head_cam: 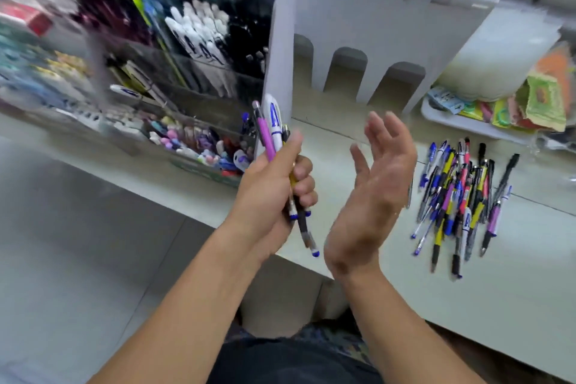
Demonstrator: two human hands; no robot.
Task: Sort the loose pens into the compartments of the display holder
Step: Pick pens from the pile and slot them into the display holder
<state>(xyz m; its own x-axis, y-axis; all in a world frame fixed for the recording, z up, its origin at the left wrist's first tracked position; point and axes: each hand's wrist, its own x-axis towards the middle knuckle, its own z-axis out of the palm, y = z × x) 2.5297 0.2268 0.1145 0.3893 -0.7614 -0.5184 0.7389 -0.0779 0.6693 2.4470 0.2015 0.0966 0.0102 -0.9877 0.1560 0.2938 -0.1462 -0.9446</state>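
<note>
My left hand (271,193) grips a bundle of pens (271,128) upright over the counter edge: a pink one, a white one with blue print, a yellow one and a dark one. Just to its right my right hand (371,190) is held up with the palm turned left and the fingers spread, holding nothing. A pile of loose pens (458,196), blue, yellow, black, red and purple, lies on the counter at the right. The clear display holder (193,68) stands at the left, its compartments packed with white, black, dark red and blue pens.
A grey cardboard stand (352,25) with arched cut-outs rises behind my hands. A white tray (436,112) with colourful packets sits at the right. Small erasers fill a low clear box (199,146) beside the holder. The counter edge (299,262) runs under my wrists.
</note>
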